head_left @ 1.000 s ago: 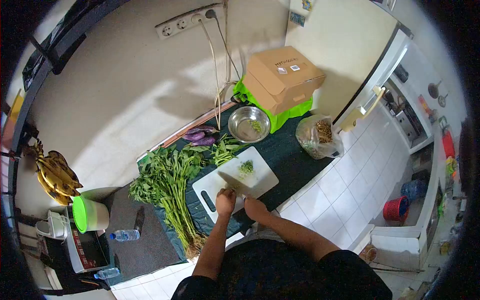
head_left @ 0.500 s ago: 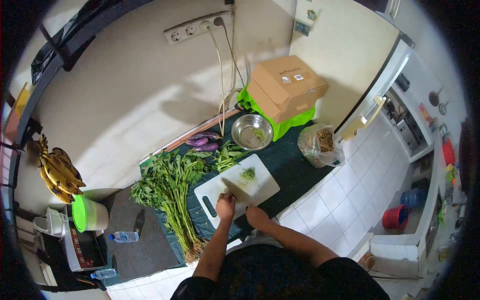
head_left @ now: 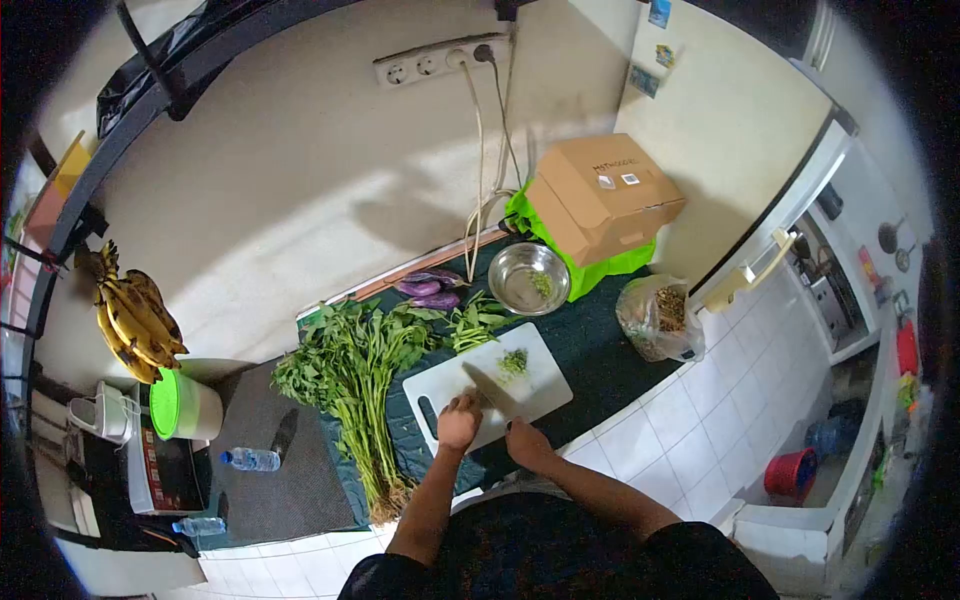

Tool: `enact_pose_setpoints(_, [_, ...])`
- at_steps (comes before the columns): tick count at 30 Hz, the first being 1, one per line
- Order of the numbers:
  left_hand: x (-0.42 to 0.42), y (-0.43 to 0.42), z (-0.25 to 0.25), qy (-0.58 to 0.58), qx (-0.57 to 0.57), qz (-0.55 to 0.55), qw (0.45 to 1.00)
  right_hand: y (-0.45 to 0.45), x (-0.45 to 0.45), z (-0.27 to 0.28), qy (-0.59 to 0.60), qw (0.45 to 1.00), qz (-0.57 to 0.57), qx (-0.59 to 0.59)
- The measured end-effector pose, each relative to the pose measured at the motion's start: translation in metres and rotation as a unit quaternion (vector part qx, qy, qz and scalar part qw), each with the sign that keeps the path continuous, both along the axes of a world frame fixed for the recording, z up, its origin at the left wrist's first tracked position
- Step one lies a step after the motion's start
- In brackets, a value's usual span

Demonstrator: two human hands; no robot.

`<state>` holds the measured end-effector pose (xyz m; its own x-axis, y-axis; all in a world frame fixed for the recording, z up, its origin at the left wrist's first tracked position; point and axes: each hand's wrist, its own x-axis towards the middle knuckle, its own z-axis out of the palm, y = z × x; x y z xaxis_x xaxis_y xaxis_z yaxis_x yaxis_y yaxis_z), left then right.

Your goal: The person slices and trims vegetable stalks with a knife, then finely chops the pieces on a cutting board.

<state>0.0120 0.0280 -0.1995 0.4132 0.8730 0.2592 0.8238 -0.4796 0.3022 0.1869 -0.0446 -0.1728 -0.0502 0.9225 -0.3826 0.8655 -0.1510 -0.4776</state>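
My right hand (head_left: 528,445) grips the handle of a kitchen knife (head_left: 489,388), whose blade lies slantwise over a white cutting board (head_left: 545,385). My left hand (head_left: 459,420) rests low on the board, left of the blade, with its fingers curled. Whatever is under those fingers is hidden. A small heap of chopped greens (head_left: 513,361) sits beyond the knife on the board. Behind the board stands a steel bowl (head_left: 506,280) with some chopped green pieces (head_left: 541,284) inside. Cut leafy stems (head_left: 474,322) lie against the board's far left edge.
A big bunch of leafy greens (head_left: 350,370) with roots lies left of the board. Purple eggplants (head_left: 432,290) are near the wall. A cardboard box (head_left: 605,200) stands behind the bowl, and a plastic bag (head_left: 655,322) sits at right. A water bottle (head_left: 250,459) lies far left.
The whole view has shifted, so most things appear a little farther right. My left hand's fingers look slightly more spread over the board. The knife stays in my right hand, its blade over the board.
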Motion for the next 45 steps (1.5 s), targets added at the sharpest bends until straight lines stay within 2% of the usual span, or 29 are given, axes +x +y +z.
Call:
enact_pose_setpoints(1, [-0.001,-0.001,0.001,-0.006,-0.022,-0.003,1.000,0.002,-0.001,-0.005,0.002,1.000,0.005,0.001])
enact_pose_setpoints(3, [0.002,0.000,0.001,-0.039,-0.056,0.031,0.997,0.007,-0.003,-0.006,0.012,0.997,-0.061,-0.036])
enact_pose_setpoints(7, [0.010,0.007,0.003,-0.095,-0.139,0.100,0.981,0.006,0.000,0.006,0.013,0.999,-0.028,-0.022])
enact_pose_setpoints(17, [0.014,0.004,-0.013,-0.089,-0.116,0.089,0.985,0.014,-0.001,0.003,0.021,0.999,-0.026,-0.022])
enact_pose_setpoints(19, [0.015,0.003,-0.014,-0.087,-0.041,0.075,0.993,0.015,-0.003,0.002,0.031,0.999,-0.022,-0.024])
enact_pose_setpoints(22, [0.016,0.002,-0.012,-0.095,-0.043,0.078,0.991,0.015,-0.007,0.003,0.051,0.998,-0.043,-0.017])
enact_pose_setpoints(25, [0.018,0.000,-0.008,-0.105,-0.049,0.078,0.990,0.015,-0.012,0.001,0.024,0.998,-0.015,-0.047])
enact_pose_setpoints(28, [0.017,0.002,-0.012,-0.111,-0.062,0.079,0.989,0.016,-0.017,0.005,-0.002,0.994,-0.079,-0.074])
enact_pose_setpoints(30, [0.017,0.003,-0.017,-0.105,-0.078,0.083,0.988,0.016,-0.011,0.014,0.019,1.000,0.017,-0.004])
enact_pose_setpoints(37, [0.020,0.004,-0.006,-0.126,-0.100,0.102,0.982,0.037,-0.018,-0.008,0.048,0.999,0.005,0.025])
enact_pose_setpoints(39, [0.019,0.005,-0.007,-0.112,-0.096,0.101,0.984,0.033,-0.019,-0.005,0.058,0.997,-0.045,-0.005])
enact_pose_setpoints(42, [0.015,0.005,-0.012,-0.088,-0.098,0.094,0.987,0.021,-0.013,0.006,0.027,0.998,0.018,-0.053])
enact_pose_setpoints(43, [0.014,0.004,-0.010,-0.079,-0.103,0.089,0.988,0.020,-0.013,-0.006,0.027,0.998,0.021,-0.053])
enact_pose_setpoints(45, [0.016,0.003,-0.006,-0.076,-0.109,0.091,0.987,0.019,-0.016,-0.020,0.036,0.997,-0.045,-0.048])
